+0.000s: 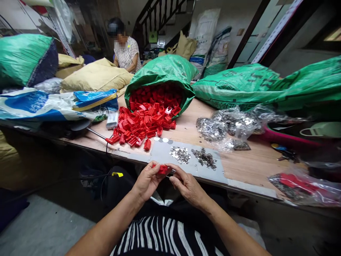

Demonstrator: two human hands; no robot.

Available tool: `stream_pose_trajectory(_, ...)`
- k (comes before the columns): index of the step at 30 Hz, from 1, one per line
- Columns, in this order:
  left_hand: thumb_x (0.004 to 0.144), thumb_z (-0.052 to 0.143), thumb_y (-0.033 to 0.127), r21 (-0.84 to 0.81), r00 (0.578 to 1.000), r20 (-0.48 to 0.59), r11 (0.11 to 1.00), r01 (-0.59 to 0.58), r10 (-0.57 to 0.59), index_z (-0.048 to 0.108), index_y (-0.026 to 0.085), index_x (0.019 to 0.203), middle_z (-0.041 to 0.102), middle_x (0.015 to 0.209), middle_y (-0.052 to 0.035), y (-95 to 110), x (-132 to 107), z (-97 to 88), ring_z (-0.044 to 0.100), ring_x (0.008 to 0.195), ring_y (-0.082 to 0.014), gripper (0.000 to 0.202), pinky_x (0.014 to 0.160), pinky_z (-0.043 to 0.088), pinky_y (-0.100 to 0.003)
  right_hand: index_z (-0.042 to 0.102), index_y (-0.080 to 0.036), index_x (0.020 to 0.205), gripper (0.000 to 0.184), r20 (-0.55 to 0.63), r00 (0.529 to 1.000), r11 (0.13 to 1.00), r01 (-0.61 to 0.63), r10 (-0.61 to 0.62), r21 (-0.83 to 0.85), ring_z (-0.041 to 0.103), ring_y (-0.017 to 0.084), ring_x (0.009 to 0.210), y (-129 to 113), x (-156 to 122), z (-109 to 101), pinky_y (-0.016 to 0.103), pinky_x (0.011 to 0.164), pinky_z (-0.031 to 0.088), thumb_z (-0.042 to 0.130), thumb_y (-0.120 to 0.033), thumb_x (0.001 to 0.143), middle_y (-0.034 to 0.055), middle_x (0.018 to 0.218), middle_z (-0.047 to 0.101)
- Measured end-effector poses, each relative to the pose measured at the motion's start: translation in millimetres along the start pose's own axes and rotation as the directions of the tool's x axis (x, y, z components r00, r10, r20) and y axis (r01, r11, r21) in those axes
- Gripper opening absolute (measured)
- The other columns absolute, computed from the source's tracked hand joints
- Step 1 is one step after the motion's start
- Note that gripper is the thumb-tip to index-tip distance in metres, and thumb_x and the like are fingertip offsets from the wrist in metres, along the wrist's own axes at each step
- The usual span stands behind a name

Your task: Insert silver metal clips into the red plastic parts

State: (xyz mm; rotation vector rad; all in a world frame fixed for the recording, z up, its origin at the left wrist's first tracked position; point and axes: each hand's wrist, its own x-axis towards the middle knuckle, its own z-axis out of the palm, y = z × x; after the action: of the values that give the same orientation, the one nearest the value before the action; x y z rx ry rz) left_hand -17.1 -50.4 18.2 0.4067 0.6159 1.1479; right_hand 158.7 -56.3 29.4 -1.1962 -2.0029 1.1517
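In front of my body, just off the table's near edge, my left hand (148, 182) pinches a small red plastic part (162, 169) between thumb and fingers. My right hand (189, 185) is beside the part's right end, its thumb and index finger curled together. Something small and shiny shows by those fingertips, too small to name. Beyond my hands, a grey mat (164, 154) carries a pile of shiny flat metal pieces (180, 155) and a pile of darker small metal pieces (204, 158). A large heap of similar red plastic parts (141, 122) lies behind and to the left.
The heap spills from a green woven sack (165, 69) lying on its side. Clear bags of metal pieces (213, 128) lie to the right. Another green sack (239, 83) is behind them. Across the table, a person (128, 53) sits beyond a tan sack (97, 76).
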Motion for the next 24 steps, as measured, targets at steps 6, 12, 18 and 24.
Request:
stream_pose_trajectory(6, 0.083, 0.065, 0.019, -0.177, 0.991, -0.070, 0.979, 0.101, -0.115, 0.063, 0.012, 0.079, 0.070, 0.081, -0.0057, -7, -6, 1.7, 0.069, 0.077, -0.0152, 0.008, 0.082, 0.054, -0.029, 0.050, -0.023, 0.129, 0.037, -0.016, 1.000, 0.999, 0.023, -0.022, 0.036, 0.056, 0.013, 0.061, -5, 3, 1, 0.024, 0.062, 0.045, 0.044, -0.038, 0.095, -0.0014, 0.074, 0.061)
stream_pose_trajectory(12, 0.088, 0.056, 0.016, -0.257, 0.989, -0.075, 0.961, 0.107, -0.130, 0.064, 0.009, 0.081, 0.071, 0.083, -0.0082, -11, -9, 7.6, 0.070, 0.078, -0.0162, 0.012, 0.089, 0.054, -0.033, 0.059, -0.023, 0.116, 0.028, -0.099, 0.991, 0.996, 0.085, -0.088, -0.041, 0.064, 0.017, 0.085, -3, 2, 2, 0.027, 0.079, 0.047, 0.045, -0.036, 0.095, 0.0043, 0.097, 0.068)
stream_pose_trajectory(18, 0.087, 0.059, 0.018, -0.283, 0.991, -0.060, 0.954, 0.101, -0.122, 0.063, 0.010, 0.081, 0.072, 0.085, -0.0086, -15, -7, 8.9, 0.071, 0.084, -0.0189, 0.011, 0.097, 0.050, -0.038, 0.064, -0.020, 0.109, 0.036, -0.177, 0.984, 0.996, 0.037, -0.023, 0.075, 0.059, 0.014, 0.065, 7, 6, 12, 0.024, 0.064, 0.045, 0.038, -0.041, 0.097, 0.0010, 0.069, 0.061)
stream_pose_trajectory(24, 0.079, 0.071, 0.024, -0.196, 0.991, -0.074, 0.976, 0.098, -0.114, 0.060, 0.016, 0.078, 0.072, 0.083, -0.0039, -21, -6, -13.7, 0.070, 0.088, -0.0199, 0.014, 0.096, 0.048, -0.039, 0.064, -0.020, 0.111, 0.038, -0.127, 0.991, 0.994, -0.026, 0.039, 0.104, 0.047, 0.011, 0.053, 13, 14, 12, 0.022, 0.054, 0.038, 0.039, -0.044, 0.096, -0.0028, 0.060, 0.052)
